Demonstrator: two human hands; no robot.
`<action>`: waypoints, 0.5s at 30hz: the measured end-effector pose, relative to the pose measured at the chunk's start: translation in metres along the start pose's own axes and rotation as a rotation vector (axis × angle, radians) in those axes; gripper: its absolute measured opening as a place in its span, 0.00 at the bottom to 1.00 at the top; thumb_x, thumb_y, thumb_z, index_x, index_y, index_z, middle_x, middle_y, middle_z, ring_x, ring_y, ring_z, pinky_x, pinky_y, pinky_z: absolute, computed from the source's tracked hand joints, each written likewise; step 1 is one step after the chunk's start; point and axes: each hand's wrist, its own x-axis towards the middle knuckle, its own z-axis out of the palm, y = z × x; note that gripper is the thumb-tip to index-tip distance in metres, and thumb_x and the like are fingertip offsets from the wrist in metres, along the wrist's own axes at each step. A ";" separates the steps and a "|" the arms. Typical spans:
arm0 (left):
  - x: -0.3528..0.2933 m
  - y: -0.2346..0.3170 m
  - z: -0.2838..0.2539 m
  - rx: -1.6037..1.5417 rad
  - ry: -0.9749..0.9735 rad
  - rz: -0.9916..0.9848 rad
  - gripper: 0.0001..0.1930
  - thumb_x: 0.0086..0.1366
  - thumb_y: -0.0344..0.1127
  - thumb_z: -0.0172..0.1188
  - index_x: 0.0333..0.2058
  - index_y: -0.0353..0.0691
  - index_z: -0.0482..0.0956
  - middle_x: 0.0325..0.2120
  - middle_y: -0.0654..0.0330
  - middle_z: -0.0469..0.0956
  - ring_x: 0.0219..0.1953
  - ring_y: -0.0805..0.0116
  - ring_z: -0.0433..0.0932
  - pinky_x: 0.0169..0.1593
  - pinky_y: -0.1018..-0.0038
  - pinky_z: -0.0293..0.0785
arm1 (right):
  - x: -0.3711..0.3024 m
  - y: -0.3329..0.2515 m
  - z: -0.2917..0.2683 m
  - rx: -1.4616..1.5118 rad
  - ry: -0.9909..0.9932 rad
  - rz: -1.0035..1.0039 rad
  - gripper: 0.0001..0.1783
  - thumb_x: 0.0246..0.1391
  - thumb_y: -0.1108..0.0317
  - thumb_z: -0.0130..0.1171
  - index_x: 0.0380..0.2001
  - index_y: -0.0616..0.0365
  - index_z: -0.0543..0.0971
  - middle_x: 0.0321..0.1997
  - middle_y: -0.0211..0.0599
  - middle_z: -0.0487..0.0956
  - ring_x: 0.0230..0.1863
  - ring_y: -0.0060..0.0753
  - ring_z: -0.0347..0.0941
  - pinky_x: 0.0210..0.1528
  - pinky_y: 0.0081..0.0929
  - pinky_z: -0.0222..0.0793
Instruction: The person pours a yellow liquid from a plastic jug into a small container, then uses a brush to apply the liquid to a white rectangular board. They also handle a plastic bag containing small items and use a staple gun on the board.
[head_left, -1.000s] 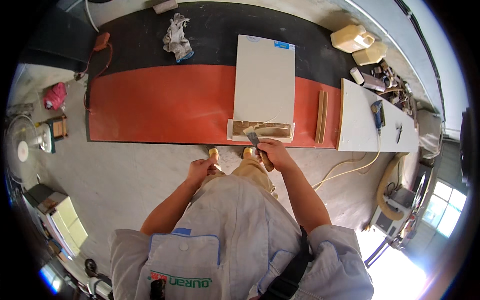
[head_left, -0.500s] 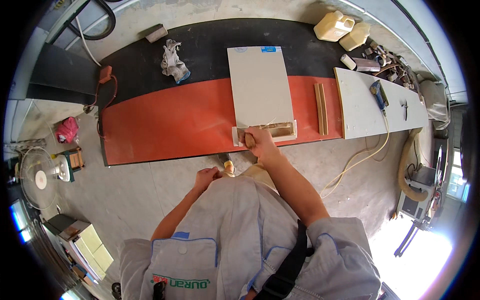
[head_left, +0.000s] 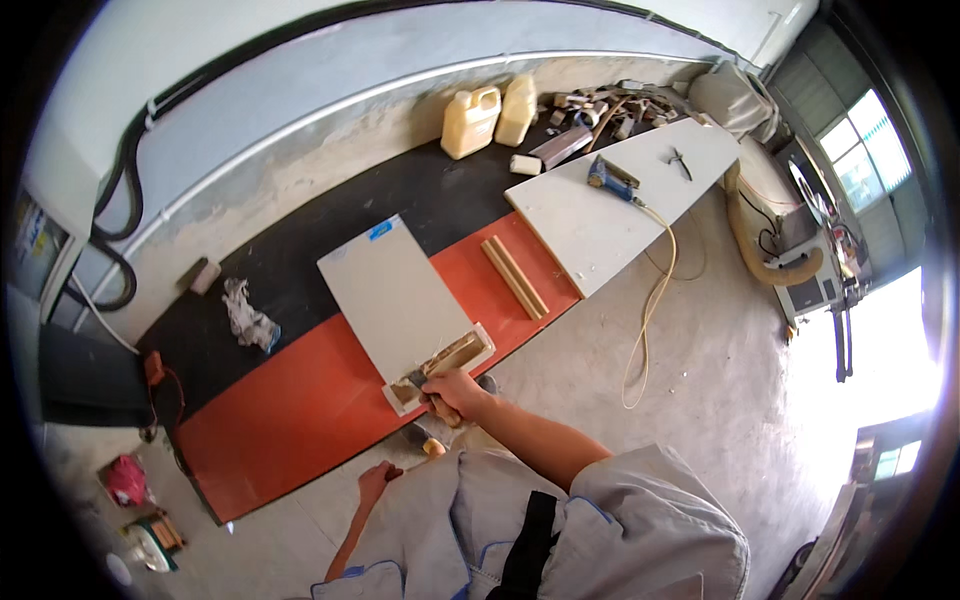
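Note:
My right hand [head_left: 455, 395] is closed around the handle of a wooden-handled tool [head_left: 444, 410] with a dark head, whose exact kind I cannot make out. The tool's head is at the near end of a pale rectangular panel [head_left: 390, 290]. Along that end runs a long brown recess [head_left: 455, 354] with light strips at its ends and a few thin slivers by it. A blue label is stuck on the panel's far end. My left hand [head_left: 376, 482] hangs low beside my body, away from the bench, fingers curled in; nothing shows in it.
The panel lies on a red and black bench [head_left: 270, 410]. To its right are wooden strips [head_left: 514, 278] and a white board [head_left: 640, 190] bearing a blue corded power tool [head_left: 612, 178]. Cream jugs [head_left: 470, 122], offcuts [head_left: 625, 105] and a glove [head_left: 248, 315] lie farther back.
The whole view has turned and shifted, showing more of the wall and the right side. My right hand still grips the tool at the recess. My left hand stays low, beside my body.

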 end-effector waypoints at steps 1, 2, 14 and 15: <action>-0.005 0.013 0.012 0.105 0.008 0.013 0.16 0.71 0.41 0.61 0.38 0.29 0.82 0.34 0.50 0.88 0.38 0.60 0.88 0.43 0.68 0.84 | -0.009 -0.001 -0.008 0.036 0.005 -0.005 0.10 0.62 0.68 0.61 0.36 0.67 0.83 0.29 0.43 0.84 0.24 0.33 0.78 0.27 0.34 0.76; -0.016 0.021 0.022 0.207 0.017 0.027 0.17 0.71 0.40 0.61 0.39 0.26 0.82 0.35 0.48 0.88 0.39 0.60 0.88 0.43 0.68 0.84 | -0.018 -0.004 -0.019 0.074 0.013 -0.003 0.10 0.62 0.68 0.61 0.39 0.66 0.82 0.31 0.42 0.84 0.25 0.33 0.79 0.28 0.33 0.76; -0.034 0.072 0.177 0.688 -0.186 0.194 0.16 0.71 0.43 0.59 0.38 0.34 0.84 0.36 0.51 0.87 0.41 0.60 0.87 0.42 0.68 0.81 | -0.120 -0.014 -0.209 0.481 -0.201 -0.213 0.29 0.64 0.73 0.60 0.67 0.55 0.71 0.45 0.37 0.83 0.35 0.32 0.81 0.36 0.32 0.80; -0.038 0.073 0.202 0.796 -0.234 0.238 0.17 0.71 0.44 0.59 0.39 0.34 0.85 0.37 0.52 0.88 0.42 0.61 0.87 0.43 0.69 0.80 | -0.131 -0.014 -0.233 0.500 -0.191 -0.243 0.29 0.64 0.73 0.60 0.68 0.55 0.70 0.46 0.37 0.83 0.36 0.33 0.81 0.36 0.33 0.80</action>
